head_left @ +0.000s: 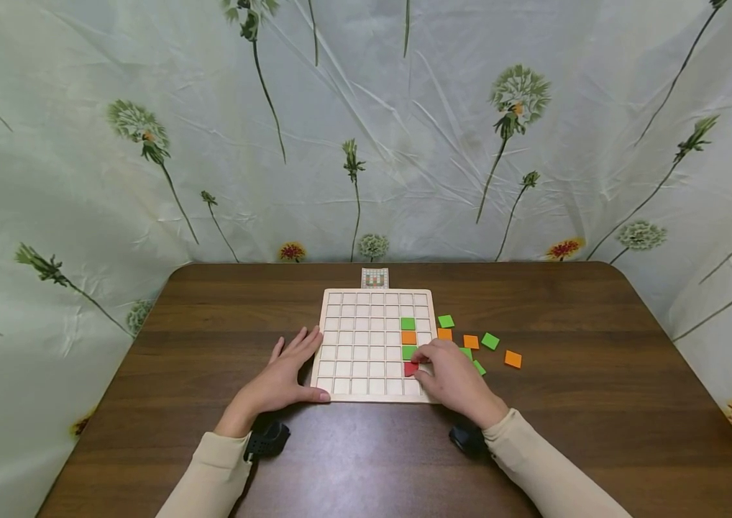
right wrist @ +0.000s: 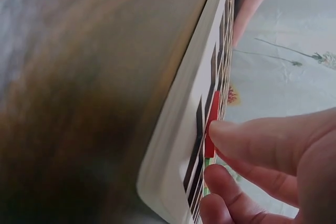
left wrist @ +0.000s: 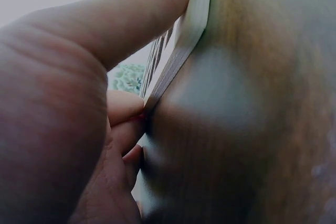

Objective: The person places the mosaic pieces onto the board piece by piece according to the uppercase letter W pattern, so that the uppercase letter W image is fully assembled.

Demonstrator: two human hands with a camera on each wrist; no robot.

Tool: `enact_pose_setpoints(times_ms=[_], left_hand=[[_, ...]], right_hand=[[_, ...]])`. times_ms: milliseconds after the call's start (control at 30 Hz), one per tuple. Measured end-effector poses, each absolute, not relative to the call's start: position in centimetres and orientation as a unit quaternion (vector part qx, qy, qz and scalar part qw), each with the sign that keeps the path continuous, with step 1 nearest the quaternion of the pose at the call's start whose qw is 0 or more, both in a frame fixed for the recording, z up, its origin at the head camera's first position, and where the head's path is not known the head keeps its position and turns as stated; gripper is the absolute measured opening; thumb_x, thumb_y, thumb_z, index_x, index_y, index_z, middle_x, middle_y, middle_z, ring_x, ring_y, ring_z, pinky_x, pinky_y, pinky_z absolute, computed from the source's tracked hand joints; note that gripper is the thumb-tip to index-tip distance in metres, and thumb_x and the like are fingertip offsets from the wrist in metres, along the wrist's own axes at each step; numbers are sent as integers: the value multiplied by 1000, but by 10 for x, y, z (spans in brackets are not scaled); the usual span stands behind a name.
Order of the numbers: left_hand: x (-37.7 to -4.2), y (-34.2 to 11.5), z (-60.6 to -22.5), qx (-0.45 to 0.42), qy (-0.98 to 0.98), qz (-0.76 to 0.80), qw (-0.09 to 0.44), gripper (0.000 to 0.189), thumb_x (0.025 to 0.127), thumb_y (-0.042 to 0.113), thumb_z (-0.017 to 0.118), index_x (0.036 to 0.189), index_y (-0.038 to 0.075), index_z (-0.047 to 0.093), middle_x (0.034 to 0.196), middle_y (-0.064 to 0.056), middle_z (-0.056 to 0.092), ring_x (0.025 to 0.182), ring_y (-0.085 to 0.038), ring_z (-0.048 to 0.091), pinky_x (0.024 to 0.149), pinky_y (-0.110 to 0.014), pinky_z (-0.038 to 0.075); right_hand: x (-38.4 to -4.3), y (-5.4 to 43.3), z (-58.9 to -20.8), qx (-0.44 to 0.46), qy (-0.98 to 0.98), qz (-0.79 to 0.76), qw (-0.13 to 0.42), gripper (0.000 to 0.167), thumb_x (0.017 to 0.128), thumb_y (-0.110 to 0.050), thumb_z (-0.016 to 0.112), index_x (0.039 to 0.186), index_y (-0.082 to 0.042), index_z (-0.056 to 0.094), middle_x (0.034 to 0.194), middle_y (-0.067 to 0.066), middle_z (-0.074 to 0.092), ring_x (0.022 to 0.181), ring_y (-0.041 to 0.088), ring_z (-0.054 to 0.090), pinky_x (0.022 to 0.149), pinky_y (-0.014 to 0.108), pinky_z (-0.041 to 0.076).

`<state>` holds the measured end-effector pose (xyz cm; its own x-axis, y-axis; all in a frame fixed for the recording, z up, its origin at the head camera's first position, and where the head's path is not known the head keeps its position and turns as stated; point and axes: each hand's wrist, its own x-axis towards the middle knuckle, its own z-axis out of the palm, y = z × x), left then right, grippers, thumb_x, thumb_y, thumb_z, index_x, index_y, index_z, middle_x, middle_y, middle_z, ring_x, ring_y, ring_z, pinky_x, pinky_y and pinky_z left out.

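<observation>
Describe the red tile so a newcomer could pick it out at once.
On the brown table lies a pale grid board with a column of tiles toward its right side. The red tile is at the near end of that column, touched by the right hand. It is the only red one in the head view; the other tiles there are green or orange.

Head view: high, facing forward and down; pale gridded wooden board [head_left: 359, 337] small at lower centre. Wrist views: close, tipped sideways, sharing that board.
</observation>
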<state>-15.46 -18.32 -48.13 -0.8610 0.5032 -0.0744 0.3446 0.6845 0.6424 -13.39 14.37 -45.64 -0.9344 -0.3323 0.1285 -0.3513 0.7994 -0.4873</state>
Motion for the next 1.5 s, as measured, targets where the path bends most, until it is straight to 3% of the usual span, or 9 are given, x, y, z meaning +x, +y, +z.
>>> enact_pose_setpoints(times_ms=[533, 900, 1200, 1500], left_hand=[[-156, -183, -482, 240, 909, 320, 120, 112, 78, 52, 82, 160, 5, 22, 167, -10, 15, 154, -30, 5, 118, -60, -7], [-157, -182, -483, 242, 907, 323, 121, 112, 78, 52, 82, 160, 5, 22, 167, -11, 15, 154, -31, 5, 117, -61, -7], [-156, -182, -482, 240, 909, 319, 119, 112, 78, 52, 82, 160, 4, 23, 167, -11, 16, 154, -31, 5, 117, -61, -6], [-157, -183, -482, 238, 911, 317, 118, 112, 78, 53, 82, 160, 4, 23, 167, -11, 16, 154, -31, 5, 117, -61, -6]], right_hand=[[-137, 144, -456, 168, -946, 277, 6, 6, 85, -6, 77, 86, -11, 74, 81, -4, 62, 74, 14, 50, 69, 31, 46], [-128, 166, -454, 152, -944, 294, 5, 11, 86, -10, 78, 97, -10, 75, 86, -3, 62, 76, 14, 50, 68, 31, 46], [-118, 195, -451, 111, -949, 294, 5, 17, 87, -13, 80, 103, -10, 75, 100, 1, 68, 85, 18, 59, 76, 37, 52], [-111, 222, -452, 121, -944, 307, 26, 22, 85, -12, 81, 106, -9, 75, 102, 2, 69, 89, 20, 65, 79, 42, 53]])
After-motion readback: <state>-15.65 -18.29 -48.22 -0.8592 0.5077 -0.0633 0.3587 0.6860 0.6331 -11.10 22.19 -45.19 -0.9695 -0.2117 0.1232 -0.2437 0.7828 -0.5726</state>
